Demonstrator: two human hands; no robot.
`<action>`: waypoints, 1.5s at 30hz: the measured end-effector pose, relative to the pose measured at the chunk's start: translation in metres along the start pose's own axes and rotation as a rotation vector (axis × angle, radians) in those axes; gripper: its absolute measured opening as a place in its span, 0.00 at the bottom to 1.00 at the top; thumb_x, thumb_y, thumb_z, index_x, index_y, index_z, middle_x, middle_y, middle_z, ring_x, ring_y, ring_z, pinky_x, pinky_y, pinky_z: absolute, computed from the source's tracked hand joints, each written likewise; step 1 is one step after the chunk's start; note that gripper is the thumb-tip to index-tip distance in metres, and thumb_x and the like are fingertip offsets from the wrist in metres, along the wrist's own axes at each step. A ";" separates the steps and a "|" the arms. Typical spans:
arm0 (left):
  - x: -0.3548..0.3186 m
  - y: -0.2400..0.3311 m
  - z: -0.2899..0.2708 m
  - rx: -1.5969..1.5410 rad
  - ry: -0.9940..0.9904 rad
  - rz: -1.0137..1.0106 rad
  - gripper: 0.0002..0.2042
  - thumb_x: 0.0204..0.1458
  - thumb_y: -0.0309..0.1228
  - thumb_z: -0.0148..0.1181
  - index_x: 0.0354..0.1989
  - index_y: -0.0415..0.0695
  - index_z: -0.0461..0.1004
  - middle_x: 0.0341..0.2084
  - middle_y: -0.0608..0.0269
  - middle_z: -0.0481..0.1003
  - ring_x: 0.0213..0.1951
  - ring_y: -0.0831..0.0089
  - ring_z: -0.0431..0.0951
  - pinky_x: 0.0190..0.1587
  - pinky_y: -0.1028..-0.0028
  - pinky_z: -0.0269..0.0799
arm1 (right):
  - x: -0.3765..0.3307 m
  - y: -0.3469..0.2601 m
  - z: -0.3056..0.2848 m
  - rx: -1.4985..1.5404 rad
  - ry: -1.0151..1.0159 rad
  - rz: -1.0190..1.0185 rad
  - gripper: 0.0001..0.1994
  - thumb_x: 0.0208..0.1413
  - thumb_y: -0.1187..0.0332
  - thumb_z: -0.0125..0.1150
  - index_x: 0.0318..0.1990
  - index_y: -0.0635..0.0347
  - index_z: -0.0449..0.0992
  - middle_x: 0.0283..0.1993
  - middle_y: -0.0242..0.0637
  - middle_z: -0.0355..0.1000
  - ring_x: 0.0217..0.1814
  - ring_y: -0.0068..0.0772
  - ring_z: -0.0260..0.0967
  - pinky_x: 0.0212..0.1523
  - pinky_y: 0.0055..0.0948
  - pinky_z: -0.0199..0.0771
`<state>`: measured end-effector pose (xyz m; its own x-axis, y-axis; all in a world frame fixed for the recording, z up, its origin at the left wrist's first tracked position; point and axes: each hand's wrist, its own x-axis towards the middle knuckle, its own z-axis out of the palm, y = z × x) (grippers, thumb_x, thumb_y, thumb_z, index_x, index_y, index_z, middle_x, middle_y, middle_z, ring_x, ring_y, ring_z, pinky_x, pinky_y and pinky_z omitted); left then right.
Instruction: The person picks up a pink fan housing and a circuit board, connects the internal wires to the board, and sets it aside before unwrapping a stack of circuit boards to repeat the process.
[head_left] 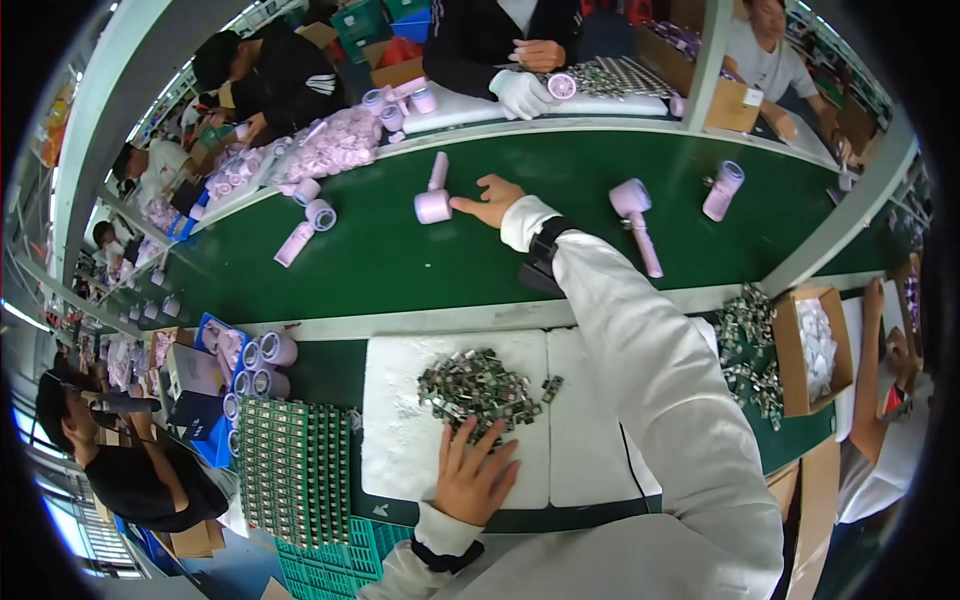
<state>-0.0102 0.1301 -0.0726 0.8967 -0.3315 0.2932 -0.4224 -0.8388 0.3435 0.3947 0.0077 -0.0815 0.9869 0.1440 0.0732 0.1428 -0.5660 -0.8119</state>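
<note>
My right hand (490, 203) is stretched far out over the green belt, thumb and fingers apart. Its fingertips are at the side of a pink hair-dryer-shaped housing (433, 206) with its handle pointing away; whether they touch I cannot tell. My left hand (474, 474) lies spread on a white foam board (395, 400), its fingertips at the near edge of a heap of small green circuit boards (480, 390). Neither hand grips anything. More pink housings lie on the belt, one (632, 210) right of my right hand and another (295, 243) to the left.
Left of the foam stand panels of green circuit boards (292, 470) and a blue bin (212, 440) with pink round parts. At right are loose boards (750, 350) and a carton (812, 350) of white pieces. Across the belt (380, 270), a person wears a white glove (523, 94).
</note>
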 end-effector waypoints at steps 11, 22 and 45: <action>0.001 0.000 0.010 -0.107 0.047 0.045 0.17 0.54 0.29 0.65 0.53 0.52 0.79 0.62 0.62 0.71 0.66 0.51 0.64 0.69 0.48 0.58 | -0.007 0.016 0.006 0.334 -0.001 -0.133 0.33 0.48 0.43 0.75 0.50 0.61 0.75 0.45 0.40 0.78 0.38 0.30 0.77 0.40 0.29 0.77; 0.032 0.016 -0.047 -0.348 -0.040 0.112 0.19 0.51 0.28 0.66 0.53 0.45 0.77 0.54 0.52 0.74 0.60 0.48 0.68 0.63 0.53 0.65 | -0.260 -0.003 -0.206 0.930 -0.464 0.393 0.35 0.66 0.36 0.44 0.37 0.66 0.78 0.19 0.31 0.66 0.13 0.18 0.52 0.12 0.19 0.49; 0.109 0.056 0.000 -0.616 -0.084 -0.054 0.09 0.50 0.21 0.69 0.39 0.39 0.78 0.30 0.63 0.77 0.36 0.68 0.78 0.44 0.69 0.73 | -0.345 0.008 -0.169 -0.345 -0.205 -0.310 0.11 0.51 0.68 0.69 0.43 0.53 0.82 0.29 0.41 0.79 0.30 0.43 0.78 0.33 0.36 0.75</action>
<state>0.0639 0.0472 -0.0212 0.9159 -0.3490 0.1984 -0.3521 -0.4608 0.8147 0.0677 -0.1833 -0.0154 0.8642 0.4841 0.1371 0.4771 -0.7018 -0.5290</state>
